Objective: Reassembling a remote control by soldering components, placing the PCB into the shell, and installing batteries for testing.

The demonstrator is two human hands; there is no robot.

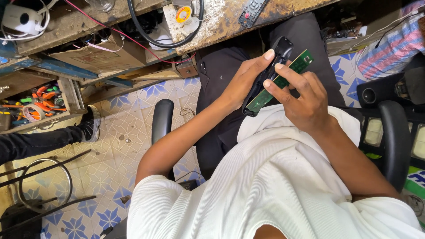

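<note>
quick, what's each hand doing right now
Left hand: closed around the black remote shell.
Right hand: fingers pinching the green circuit board against the shell.

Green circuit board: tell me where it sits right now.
In the head view, the green circuit board is right of centre, over the person's lap, pinched by the right hand and lying against the black remote casing held by the left hand.

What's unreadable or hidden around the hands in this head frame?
- Black remote shell: its inner side is covered by the left hand and the green circuit board.
- Circuit board: parts too small to tell; its middle is under the right hand fingers.
- Second remote on the workbench: cut off by the top edge.
</note>
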